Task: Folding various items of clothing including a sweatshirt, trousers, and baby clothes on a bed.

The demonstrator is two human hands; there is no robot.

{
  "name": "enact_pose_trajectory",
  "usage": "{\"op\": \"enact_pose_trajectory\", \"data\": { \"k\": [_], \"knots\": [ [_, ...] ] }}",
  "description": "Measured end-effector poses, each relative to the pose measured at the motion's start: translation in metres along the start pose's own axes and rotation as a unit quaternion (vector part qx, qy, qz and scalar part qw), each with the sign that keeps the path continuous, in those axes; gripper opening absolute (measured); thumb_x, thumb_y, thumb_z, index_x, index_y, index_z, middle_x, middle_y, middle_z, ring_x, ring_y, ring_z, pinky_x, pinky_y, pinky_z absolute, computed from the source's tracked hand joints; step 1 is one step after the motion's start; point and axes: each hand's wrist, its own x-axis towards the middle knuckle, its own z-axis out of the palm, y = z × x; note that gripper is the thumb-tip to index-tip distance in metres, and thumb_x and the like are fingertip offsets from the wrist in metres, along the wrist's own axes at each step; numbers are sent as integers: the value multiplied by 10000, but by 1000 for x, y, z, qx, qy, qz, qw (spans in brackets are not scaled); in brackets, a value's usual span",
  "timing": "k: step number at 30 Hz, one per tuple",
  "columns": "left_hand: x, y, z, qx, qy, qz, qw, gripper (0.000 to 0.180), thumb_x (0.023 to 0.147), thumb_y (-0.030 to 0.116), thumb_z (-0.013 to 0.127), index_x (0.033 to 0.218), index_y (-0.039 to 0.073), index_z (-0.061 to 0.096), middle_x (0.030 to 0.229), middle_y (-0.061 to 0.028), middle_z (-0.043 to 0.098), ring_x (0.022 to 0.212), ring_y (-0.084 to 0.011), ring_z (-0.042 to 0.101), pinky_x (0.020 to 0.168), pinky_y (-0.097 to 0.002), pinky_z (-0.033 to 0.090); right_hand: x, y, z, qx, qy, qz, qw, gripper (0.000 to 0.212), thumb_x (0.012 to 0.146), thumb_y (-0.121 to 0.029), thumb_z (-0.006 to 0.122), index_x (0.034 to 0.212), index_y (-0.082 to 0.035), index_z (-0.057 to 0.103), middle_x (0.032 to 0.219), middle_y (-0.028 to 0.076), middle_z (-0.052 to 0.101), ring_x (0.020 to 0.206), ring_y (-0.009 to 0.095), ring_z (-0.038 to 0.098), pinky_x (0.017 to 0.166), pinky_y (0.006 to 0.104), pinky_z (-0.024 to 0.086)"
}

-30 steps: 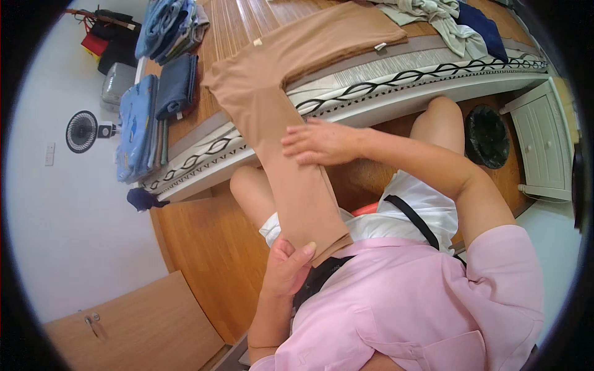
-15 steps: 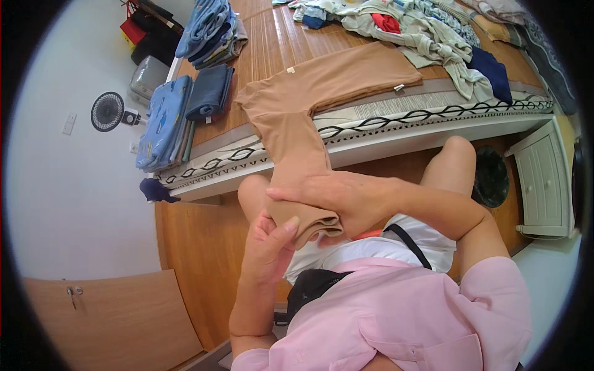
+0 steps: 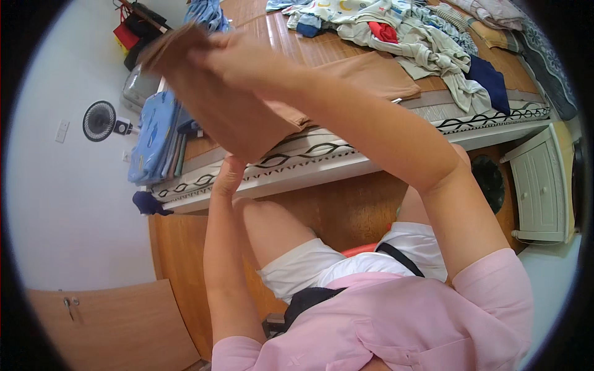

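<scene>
Tan trousers [image 3: 238,117] are pinched at far end by R hand [image 3: 234,62], raised panel's long axis slanting back twd L hand [image 3: 229,175], grip unclear.

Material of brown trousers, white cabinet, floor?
Brown trousers: soft, matte fabric, possibly knit; they bend and wrinkle smoothly. White cabinet: probably painted wood or board; smooth, even colour, no visible grain. Floor: wood or wood-look laminate, seemingly satin; grain streaks show.

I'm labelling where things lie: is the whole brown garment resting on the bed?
No, the right hand holds part of the brown garment up above the bed.
</scene>
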Motion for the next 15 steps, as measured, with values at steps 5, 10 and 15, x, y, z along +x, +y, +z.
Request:
{"op": "enact_pose_trajectory", "data": {
  "k": [5,10,15],
  "knots": [
    [42,57,36,113,-37,-60,991,439,806,360,757,1048,3,674,955,-30,662,815,-107,561,717,-249,442,57,22,-81,285,86,-44,954,315,979,-197,523,1200,26,541,1081,131,647,936,234,645,861,392,539],
    [63,39,13,82,-42,-79,993,338,824,262,760,1002,-18,696,901,-8,678,785,-72,576,706,-230,456,55,41,-155,274,60,-50,958,437,951,-378,551,1246,-56,532,1147,107,593,1050,199,571,905,386,468],
    [83,15,11,25,-37,-78,996,293,905,302,672,932,12,705,826,51,638,728,-25,516,655,-194,413,20,77,-243,255,279,13,926,320,977,-184,524,1250,-19,506,1210,125,594,1092,255,589,949,398,498]
  ]
}}
